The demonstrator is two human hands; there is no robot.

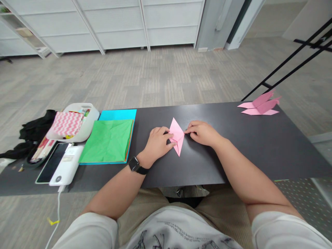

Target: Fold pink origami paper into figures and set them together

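A folded pink origami paper (177, 131), diamond-shaped with a small crease in its lower half, lies on the dark table (207, 166). My left hand (158, 142), with a black watch on the wrist, holds the paper's left side, thumb and fingertips on its surface. On the other side, my right hand (201, 133) has its fingers curled and pinches the right corner of the diamond. The fingertips of both hands touch the paper.
Finished pink origami birds (260, 104) stand at the far right. To the left lie green paper sheets (107, 141) over blue paper (119, 113), a white power bank (66, 166), a phone (53, 164), a white basket (90, 121) and black cloth (37, 126).
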